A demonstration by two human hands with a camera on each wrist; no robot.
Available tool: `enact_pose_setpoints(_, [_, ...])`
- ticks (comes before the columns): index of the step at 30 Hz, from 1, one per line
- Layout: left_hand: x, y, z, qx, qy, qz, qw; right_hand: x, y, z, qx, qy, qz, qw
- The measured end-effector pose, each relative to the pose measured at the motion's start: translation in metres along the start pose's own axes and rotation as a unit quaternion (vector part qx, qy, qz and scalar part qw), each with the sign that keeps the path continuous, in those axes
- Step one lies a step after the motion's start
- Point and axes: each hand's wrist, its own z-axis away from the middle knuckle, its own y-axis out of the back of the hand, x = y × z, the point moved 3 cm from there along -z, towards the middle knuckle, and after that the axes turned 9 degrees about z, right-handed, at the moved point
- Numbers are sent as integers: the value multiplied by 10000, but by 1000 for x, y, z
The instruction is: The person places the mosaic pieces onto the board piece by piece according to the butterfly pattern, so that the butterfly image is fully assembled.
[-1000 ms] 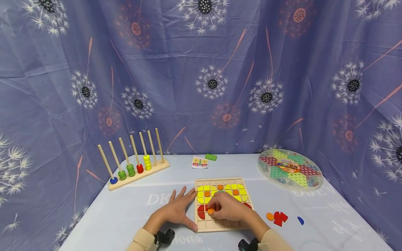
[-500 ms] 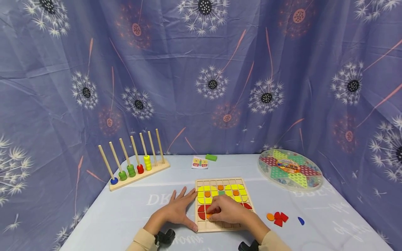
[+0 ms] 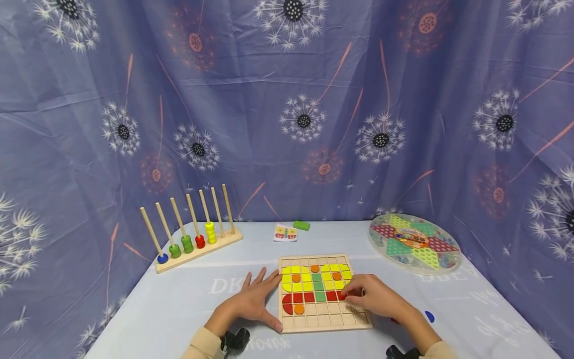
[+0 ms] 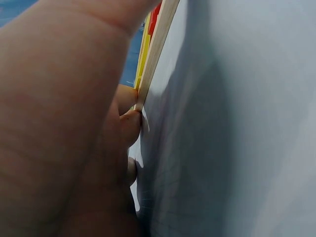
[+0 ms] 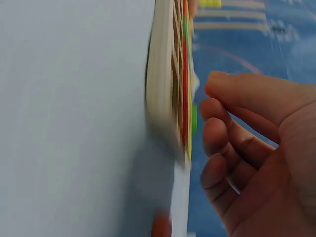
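A wooden grid board [image 3: 329, 322] lies on the table, set with yellow, green and red pieces. On its lower left an orange disc [image 3: 299, 309] sits in a cell, just right of a rounded red piece [image 3: 287, 308]. My left hand [image 3: 253, 299] is spread flat beside the board, its thumb and a fingertip touching the left edge. Over the board's right side hovers my right hand [image 3: 374, 295], fingers loosely bent. In the right wrist view, nothing shows between the thumb and fingers [image 5: 215, 132]. That hand hides some red pieces at the board's right.
A blue half-disc [image 3: 429, 316] lies to the right; other loose pieces are mostly hidden behind my right forearm. Farther back are a peg stand with beads [image 3: 199, 253], a picture card [image 3: 285, 233], a green block [image 3: 301, 225] and a round star-patterned game board [image 3: 414, 243].
My right hand set the orange disc into a lower-left cell, let go and moved right across the board. My left hand has stayed in place.
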Motion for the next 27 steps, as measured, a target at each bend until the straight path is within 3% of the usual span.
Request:
enact_pose_setpoints(8, [2,0,0,20,-40,-49,10000,47,27,43,-7,-491,-104,9987])
enact_pose_setpoints(12, [2,0,1,12,-54,-5,10000,61,36,58,-168,-269,-615,9976])
enact_pose_setpoints(18, [2,1,2,22,-29,-41,10000,73,39,69,-515,82,-1410,9886])
enact_pose_setpoints(23, [1,1,1,18,-11,-28,10000,80,40,74,-400,82,-1184,9921])
enact_pose_setpoints(27, [2,0,1,25,-42,-7,10000,81,41,77,-20,-322,-543,9980])
